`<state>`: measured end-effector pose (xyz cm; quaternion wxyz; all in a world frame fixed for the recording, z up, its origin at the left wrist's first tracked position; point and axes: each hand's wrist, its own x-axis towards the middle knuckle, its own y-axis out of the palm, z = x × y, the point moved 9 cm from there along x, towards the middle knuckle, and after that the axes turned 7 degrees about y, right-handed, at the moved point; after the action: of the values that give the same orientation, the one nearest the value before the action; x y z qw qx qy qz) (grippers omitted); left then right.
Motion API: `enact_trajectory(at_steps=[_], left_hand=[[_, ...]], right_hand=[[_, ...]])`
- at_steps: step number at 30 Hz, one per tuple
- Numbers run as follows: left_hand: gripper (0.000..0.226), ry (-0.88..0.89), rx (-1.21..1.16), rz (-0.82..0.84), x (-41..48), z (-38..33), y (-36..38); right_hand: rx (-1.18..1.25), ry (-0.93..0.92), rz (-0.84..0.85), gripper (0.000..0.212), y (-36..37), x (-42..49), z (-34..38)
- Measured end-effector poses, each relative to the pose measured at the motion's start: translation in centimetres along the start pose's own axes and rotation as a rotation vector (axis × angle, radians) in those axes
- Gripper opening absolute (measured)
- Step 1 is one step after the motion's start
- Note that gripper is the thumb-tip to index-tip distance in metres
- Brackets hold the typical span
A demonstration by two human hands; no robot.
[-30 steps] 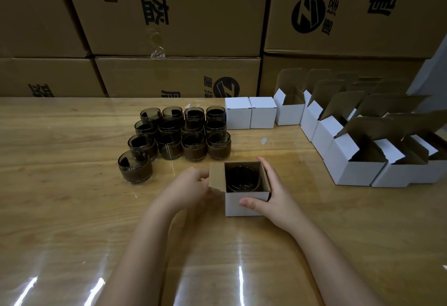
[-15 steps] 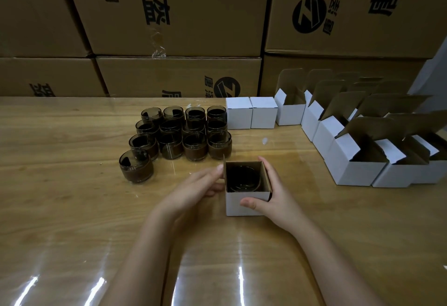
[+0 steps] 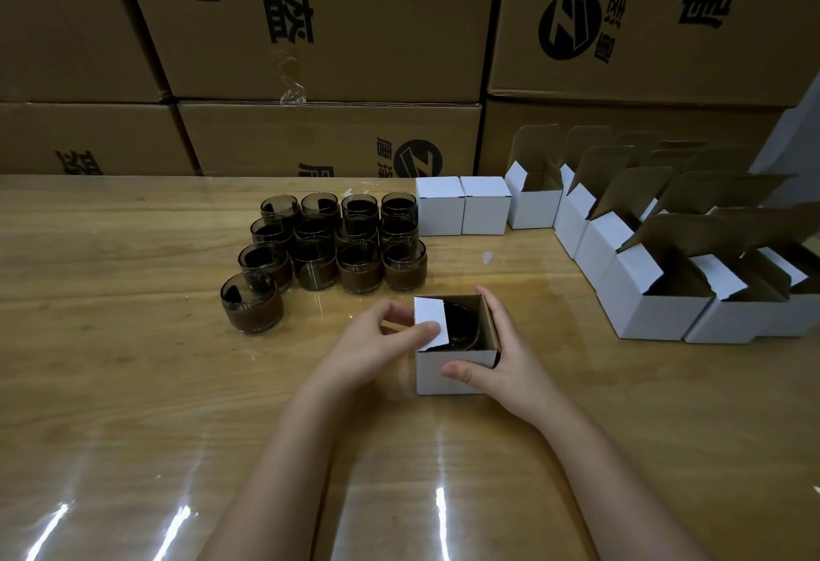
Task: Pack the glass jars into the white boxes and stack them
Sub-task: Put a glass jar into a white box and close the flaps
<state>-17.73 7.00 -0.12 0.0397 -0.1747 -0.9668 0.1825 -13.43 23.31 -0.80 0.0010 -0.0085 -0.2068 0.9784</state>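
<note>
A small white box [image 3: 432,372] stands on the wooden table [image 3: 133,383] in front of me with a dark glass jar [image 3: 463,325] inside it. My left hand [image 3: 372,347] presses the box's left side flap [image 3: 429,320] down over the opening with its thumb. My right hand [image 3: 501,356] grips the box, fingers along its right wall and thumb on its front. Several more dark glass jars [image 3: 337,241] stand grouped behind and to the left. Two closed white boxes [image 3: 461,205] stand side by side further back.
Several open white boxes [image 3: 656,294] with raised flaps stand in rows at the right. Large brown cartons [image 3: 310,28] are stacked along the far edge of the table. One jar [image 3: 251,302] stands apart at the front left of the group.
The left side flap, spread outward a second ago, was raised upright and is now folded in over the jar by my left hand. My right hand has kept its grip.
</note>
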Motion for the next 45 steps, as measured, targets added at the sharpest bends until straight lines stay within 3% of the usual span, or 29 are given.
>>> enact_trajectory(at_steps=[5,15,23,26,31,35,39,45], left_hand=[[0.03,-0.026,-0.08,-0.037,0.1,0.7,0.5],[0.058,0.0,-0.101,-0.034,-0.2,1.2,0.4],[0.029,0.022,-0.145,-0.104,0.0,1.1,0.8],[0.008,0.097,-0.182,-0.166,-0.1,0.5,1.0],[0.009,0.125,-0.224,-0.178,-0.1,0.6,1.1],[0.02,0.153,-0.238,-0.172,-0.2,0.1,1.2],[0.028,0.171,-0.217,-0.164,-0.2,-0.1,1.1],[0.031,0.195,-0.188,-0.149,-0.2,-0.4,1.2]], right_hand=[[-0.007,-0.019,-0.012,0.107,-0.1,-0.1,0.3],[0.003,-0.009,-0.008,0.107,-0.1,-0.1,0.4],[0.019,-0.026,-0.003,0.108,-0.2,-0.1,0.3],[0.062,0.005,-0.007,0.097,-0.5,0.0,-0.3],[0.284,0.022,-0.075,0.068,-1.6,0.1,-0.6],[0.528,0.138,-0.288,0.026,-3.6,0.4,-2.7],[0.464,0.19,-0.277,0.014,-3.3,0.7,-3.3],[0.567,0.186,-0.241,0.015,-3.1,0.8,-3.3]])
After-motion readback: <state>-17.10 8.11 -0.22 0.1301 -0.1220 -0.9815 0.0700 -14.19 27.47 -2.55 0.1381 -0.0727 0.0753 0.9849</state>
